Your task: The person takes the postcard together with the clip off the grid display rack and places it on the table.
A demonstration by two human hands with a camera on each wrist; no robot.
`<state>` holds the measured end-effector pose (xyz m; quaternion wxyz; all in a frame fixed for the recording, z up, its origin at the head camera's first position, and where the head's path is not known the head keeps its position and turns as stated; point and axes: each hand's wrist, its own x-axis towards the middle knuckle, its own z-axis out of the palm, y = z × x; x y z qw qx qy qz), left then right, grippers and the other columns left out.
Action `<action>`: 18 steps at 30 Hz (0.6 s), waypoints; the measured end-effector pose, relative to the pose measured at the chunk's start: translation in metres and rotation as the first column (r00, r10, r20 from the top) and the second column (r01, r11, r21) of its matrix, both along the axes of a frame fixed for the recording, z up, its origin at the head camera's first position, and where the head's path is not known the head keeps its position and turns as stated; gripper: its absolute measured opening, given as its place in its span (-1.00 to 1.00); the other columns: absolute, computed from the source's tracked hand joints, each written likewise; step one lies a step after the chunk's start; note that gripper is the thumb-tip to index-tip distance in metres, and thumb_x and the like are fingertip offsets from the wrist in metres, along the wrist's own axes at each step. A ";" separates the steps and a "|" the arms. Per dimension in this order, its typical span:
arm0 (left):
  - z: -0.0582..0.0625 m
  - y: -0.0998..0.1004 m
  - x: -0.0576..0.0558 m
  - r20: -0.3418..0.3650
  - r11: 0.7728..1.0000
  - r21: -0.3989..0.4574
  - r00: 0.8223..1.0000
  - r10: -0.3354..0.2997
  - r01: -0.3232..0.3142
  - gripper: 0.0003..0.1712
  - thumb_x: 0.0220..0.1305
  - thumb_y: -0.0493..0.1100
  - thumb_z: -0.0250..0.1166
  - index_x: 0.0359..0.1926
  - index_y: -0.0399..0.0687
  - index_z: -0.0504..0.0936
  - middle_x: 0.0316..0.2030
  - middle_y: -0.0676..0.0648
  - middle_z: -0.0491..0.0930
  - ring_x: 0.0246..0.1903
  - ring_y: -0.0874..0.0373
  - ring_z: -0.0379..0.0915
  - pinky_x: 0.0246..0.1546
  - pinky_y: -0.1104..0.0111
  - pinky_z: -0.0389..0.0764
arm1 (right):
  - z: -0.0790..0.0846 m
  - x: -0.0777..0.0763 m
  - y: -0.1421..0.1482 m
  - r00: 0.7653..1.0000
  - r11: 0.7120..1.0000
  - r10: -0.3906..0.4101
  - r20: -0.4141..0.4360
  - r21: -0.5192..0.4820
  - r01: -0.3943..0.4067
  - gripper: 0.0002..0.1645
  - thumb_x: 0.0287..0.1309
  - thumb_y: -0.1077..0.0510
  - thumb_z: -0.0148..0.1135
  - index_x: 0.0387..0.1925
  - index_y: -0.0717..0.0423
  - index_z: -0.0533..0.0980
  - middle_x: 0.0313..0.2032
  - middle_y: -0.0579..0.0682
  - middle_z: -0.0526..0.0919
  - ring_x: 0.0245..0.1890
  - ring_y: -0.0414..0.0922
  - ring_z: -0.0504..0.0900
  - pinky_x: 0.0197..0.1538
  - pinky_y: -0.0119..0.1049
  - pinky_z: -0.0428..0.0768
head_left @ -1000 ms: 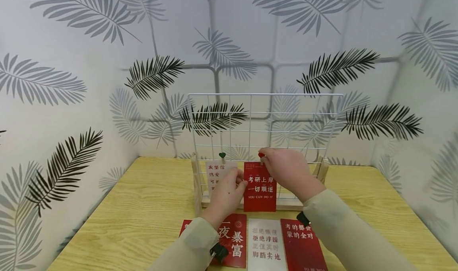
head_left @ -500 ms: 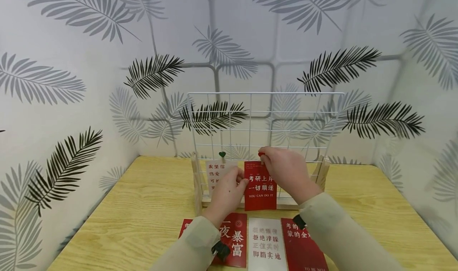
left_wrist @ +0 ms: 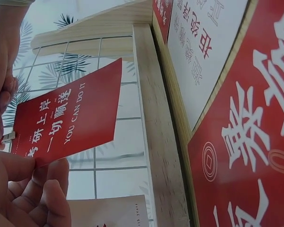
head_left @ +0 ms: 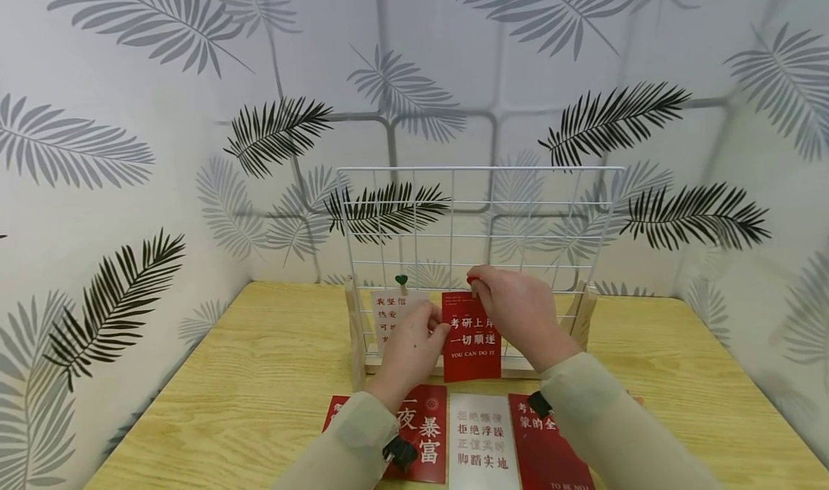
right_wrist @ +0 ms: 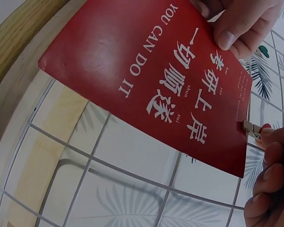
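Note:
A red card [head_left: 471,360] with white lettering stands upright against the white wire grid [head_left: 531,237]. My left hand [head_left: 414,342] pinches its left edge between thumb and fingers, as the left wrist view shows. At the card's top edge my right hand [head_left: 518,310] pinches a small wooden clothespin [right_wrist: 252,128] with a red heart on it. The clothespin's tip overlaps the card's top edge. Left of it, a pale card [head_left: 383,304] with red lettering hangs on the grid under a clothespin with a green heart [head_left: 401,280], partly hidden behind my left hand.
A wooden base [head_left: 518,366] and side posts [head_left: 586,314] hold the grid on the wood-grain table [head_left: 259,375]. In front lie several cards, among them a red card [head_left: 430,411], a white card [head_left: 481,432] and another red card [head_left: 550,454]. Leaf-patterned walls [head_left: 194,116] close off the back and sides.
Both hands keep their holds on the card and the clothespin almost unmoved. My right forearm has shifted slightly to the left.

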<state>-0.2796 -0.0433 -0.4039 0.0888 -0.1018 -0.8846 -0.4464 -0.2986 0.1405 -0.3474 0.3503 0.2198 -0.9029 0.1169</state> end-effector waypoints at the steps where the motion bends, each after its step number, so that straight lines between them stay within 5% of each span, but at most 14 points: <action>1: 0.000 0.000 0.000 0.000 1.000 0.001 1.000 -0.002 0.002 -0.90 0.46 -0.07 0.26 -0.12 0.08 0.54 -0.35 0.12 0.53 -0.34 0.19 0.46 -0.28 0.31 0.56 | 0.000 0.000 0.000 1.000 1.000 -0.001 0.001 -0.003 0.001 -0.83 0.29 0.09 0.37 -0.09 -0.06 0.71 -0.31 -0.08 0.79 -0.52 -0.13 0.69 -0.57 -0.23 0.55; 18: 0.004 -0.002 0.004 0.022 0.999 0.030 1.000 -0.018 0.018 -0.91 0.45 -0.07 0.27 -0.13 0.08 0.54 -0.35 0.10 0.52 -0.34 0.19 0.46 -0.31 0.33 0.55 | 0.005 0.004 0.001 1.000 1.000 0.015 0.025 -0.016 -0.015 -0.89 0.29 0.10 0.37 -0.16 -0.04 0.68 -0.39 -0.08 0.77 -0.60 -0.17 0.62 -0.56 -0.29 0.54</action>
